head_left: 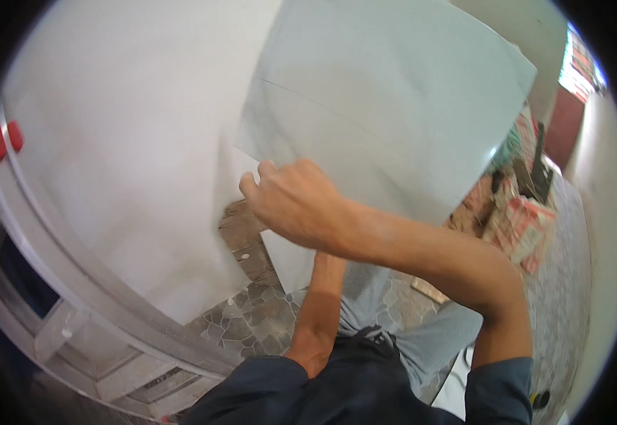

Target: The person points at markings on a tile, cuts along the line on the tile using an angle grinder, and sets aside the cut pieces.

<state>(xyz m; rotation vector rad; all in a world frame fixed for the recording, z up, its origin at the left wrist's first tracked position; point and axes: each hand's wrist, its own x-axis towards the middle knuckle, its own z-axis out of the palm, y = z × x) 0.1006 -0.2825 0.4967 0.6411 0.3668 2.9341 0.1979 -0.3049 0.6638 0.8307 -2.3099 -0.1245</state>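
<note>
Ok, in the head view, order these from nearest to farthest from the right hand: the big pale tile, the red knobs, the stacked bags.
1. Big pale tile: the right hand grips its lower left corner.
2. Stacked bags: on the floor to the right, behind the forearm.
3. Red knobs: far left, on the grey frame.

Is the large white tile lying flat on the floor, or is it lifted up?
Lifted. The large white tile tilts up above the patterned floor, and the right hand grips its lower edge. The left hand is hidden behind it.
</note>
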